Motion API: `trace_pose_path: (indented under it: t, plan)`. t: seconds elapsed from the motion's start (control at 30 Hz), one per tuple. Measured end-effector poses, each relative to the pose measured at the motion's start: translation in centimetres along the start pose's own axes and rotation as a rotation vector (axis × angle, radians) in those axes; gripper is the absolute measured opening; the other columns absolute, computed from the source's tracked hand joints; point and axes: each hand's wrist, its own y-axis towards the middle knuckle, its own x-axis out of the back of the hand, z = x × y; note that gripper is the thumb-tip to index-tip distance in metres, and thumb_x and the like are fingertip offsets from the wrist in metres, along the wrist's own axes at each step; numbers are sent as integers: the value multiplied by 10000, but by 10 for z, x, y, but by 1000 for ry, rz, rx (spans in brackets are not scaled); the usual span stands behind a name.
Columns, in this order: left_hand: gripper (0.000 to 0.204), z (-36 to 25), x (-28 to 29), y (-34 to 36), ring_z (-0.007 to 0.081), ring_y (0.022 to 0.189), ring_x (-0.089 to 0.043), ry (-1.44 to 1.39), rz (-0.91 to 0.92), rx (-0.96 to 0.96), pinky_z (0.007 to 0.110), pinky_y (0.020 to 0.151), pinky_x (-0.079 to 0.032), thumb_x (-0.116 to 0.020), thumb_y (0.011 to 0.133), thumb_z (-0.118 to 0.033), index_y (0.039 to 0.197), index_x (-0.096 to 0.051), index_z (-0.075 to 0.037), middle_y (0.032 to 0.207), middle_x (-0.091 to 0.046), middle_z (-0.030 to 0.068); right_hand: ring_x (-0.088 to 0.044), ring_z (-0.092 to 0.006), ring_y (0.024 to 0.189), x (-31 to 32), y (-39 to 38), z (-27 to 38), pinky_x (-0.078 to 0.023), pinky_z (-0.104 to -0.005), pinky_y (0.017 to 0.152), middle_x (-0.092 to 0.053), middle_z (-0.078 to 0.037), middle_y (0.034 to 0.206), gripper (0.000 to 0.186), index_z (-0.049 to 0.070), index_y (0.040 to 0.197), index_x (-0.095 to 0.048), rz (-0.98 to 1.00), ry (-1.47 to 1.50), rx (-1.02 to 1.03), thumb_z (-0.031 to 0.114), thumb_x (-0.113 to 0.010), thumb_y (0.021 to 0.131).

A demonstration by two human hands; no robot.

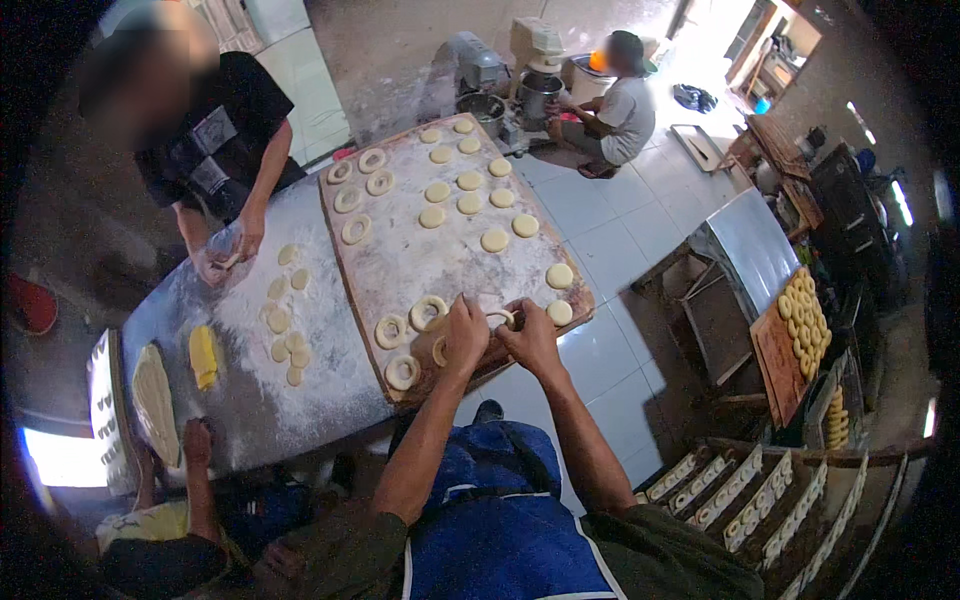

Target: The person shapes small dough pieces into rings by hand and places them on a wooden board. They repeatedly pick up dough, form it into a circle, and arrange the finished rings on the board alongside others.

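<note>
Both hands work above the near right part of a floured wooden board (420, 270). The left hand (466, 332) and the right hand (530, 335) each have a closed grip, thumb and fingers pinching a curved dough piece (499, 314) stretched between them; whether it forms a full ring cannot be told. Just left of the left hand lie dough rings (389, 332), one partly hidden behind it. Flat dough rounds (495, 240) sit toward the board's far right, with one (559, 313) just beside the right hand. The board rests on a metal surface (250, 430), where a yellow slab (203, 357) lies left of smaller dough pieces (278, 320). At far left, a co-worker (215, 130) handles dough.
</note>
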Motion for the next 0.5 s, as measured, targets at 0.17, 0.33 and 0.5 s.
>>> trace_pose_path:
  t: [0.17, 0.33, 0.5]
  plan:
    - [265, -29, 32, 3, 427, 961, -572, 517, 83, -248, 481, 884, -444, -588, 869, -152, 1038, -584, 52, 903, -617, 261, -556, -458, 873, 11, -12, -27, -456, -521, 756, -572, -285, 947, 432, -73, 1131, -508, -169, -371, 176, 93, -663, 764]
    - [383, -37, 48, 3, 386, 999, -606, 372, 293, -228, 501, 856, -479, -643, 847, -349, 1118, -639, -78, 1077, -623, 222, -505, -410, 907, 24, 6, -54, -407, -499, 812, -510, -221, 874, 169, -18, 883, -514, -228, -574, 257, 69, -592, 761]
    - [382, -30, 47, -3, 388, 1021, -593, 303, 209, -209, 502, 860, -471, -659, 835, -368, 1093, -644, -86, 1076, -628, 201, -546, -413, 978, 21, 28, -58, -439, -485, 828, -581, -258, 961, 202, -49, 926, -570, -55, -702, 111, 56, -596, 756]
